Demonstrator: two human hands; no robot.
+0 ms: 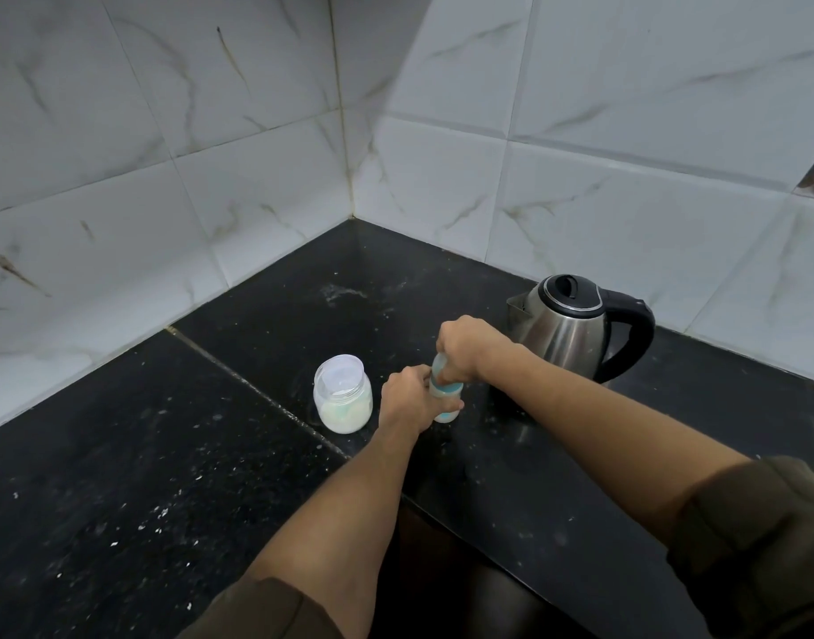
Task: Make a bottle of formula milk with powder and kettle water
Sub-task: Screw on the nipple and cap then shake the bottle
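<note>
A small baby bottle with a teal collar stands on the black counter. My left hand grips the bottle's body from the left. My right hand is closed over the bottle's clear cap from above. Just left of the bottle stands a clear plastic jar with white powder in its lower part and a lid on top. A steel kettle with a black lid and handle stands behind and to the right, spout pointing left.
White marble-look tiled walls meet in a corner behind the counter. A pale smear of spilled powder lies near the back corner. The counter's inner edge drops off between my forearms, dark below.
</note>
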